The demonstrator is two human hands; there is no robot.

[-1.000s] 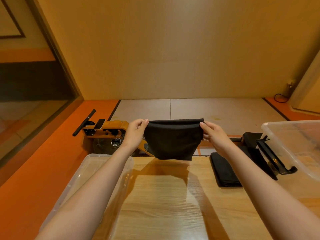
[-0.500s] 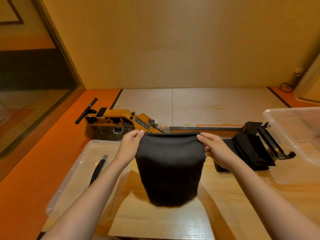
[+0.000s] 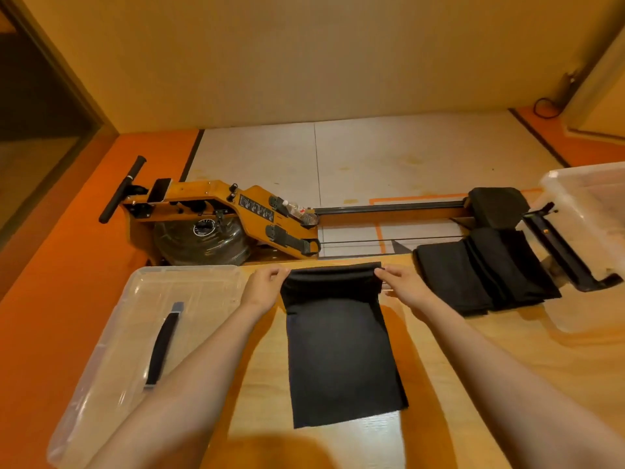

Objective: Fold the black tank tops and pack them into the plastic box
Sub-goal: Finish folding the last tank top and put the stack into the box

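Head view: the left hand (image 3: 262, 287) and right hand (image 3: 402, 287) each pinch a far corner of the black tank top (image 3: 341, 350), which lies mid-tabletop (image 3: 473, 384); folded tank tops (image 3: 480, 272) lie far right, beside the plastic box (image 3: 595, 211)

A black tank top (image 3: 341, 353) lies flat, far edge lifted, between a plastic box (image 3: 203, 289) and a folded pile (image 3: 449, 279).

The right edge cuts off the plastic box (image 3: 588, 204), and the left forearm (image 3: 176, 394) partly hides the lid (image 3: 135, 316).
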